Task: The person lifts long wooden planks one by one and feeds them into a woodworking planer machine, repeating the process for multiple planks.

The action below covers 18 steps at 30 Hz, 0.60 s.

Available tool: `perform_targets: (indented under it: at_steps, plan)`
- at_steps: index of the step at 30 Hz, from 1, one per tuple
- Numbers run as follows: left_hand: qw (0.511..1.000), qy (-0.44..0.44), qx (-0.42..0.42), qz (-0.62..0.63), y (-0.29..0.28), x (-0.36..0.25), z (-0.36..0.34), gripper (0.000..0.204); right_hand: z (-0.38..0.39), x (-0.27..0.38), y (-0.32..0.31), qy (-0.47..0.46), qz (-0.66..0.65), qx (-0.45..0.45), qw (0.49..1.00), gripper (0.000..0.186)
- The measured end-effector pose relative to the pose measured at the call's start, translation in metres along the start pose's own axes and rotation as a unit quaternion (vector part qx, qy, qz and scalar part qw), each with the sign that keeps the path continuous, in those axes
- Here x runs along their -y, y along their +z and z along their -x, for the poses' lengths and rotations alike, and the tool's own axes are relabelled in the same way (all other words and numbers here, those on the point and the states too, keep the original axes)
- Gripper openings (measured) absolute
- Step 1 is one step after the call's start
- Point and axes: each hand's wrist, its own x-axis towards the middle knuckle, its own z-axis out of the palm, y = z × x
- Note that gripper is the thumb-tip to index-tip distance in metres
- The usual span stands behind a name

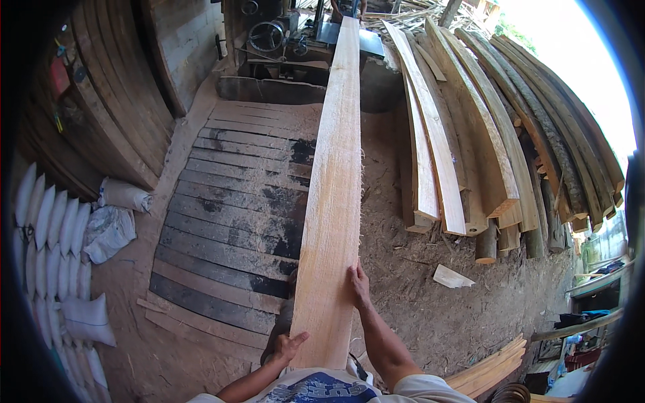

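A long, pale, rough-sawn plank (pixel 329 195) runs from my body straight ahead to a machine table (pixel 371 43) at the far end. My left hand (pixel 289 347) is closed on its left edge near my waist, the thumb lying on top. Farther forward, my right hand (pixel 359 281) grips the right edge, its fingers partly hidden beneath the wood. Splintery fibres stick out along the plank's right edge. At the far end, parts of another person's arms show on both sides of the plank.
A machine with a handwheel (pixel 267 37) stands ahead on the left. Sawdust-covered floor slats (pixel 228 181) lie left of the plank. Stacked beams and boards (pixel 470 121) fill the right side, with an offcut (pixel 453 277) on the ground. White sacks (pixel 57 221) are piled at left.
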Motion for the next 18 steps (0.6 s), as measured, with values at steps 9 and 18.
perform_targets:
  at_steps: [9,18]
  plan:
    - [0.997,0.033,-0.006,0.074,0.015,-0.153,-0.096,0.061,-0.152,0.054,0.015,0.014,0.043,-0.003,0.999,0.055]
    - [0.992,-0.071,0.063,-0.084,0.022,-0.208,-0.246,0.048,-0.3,0.118,0.043,0.026,0.018,-0.002,0.999,0.056]
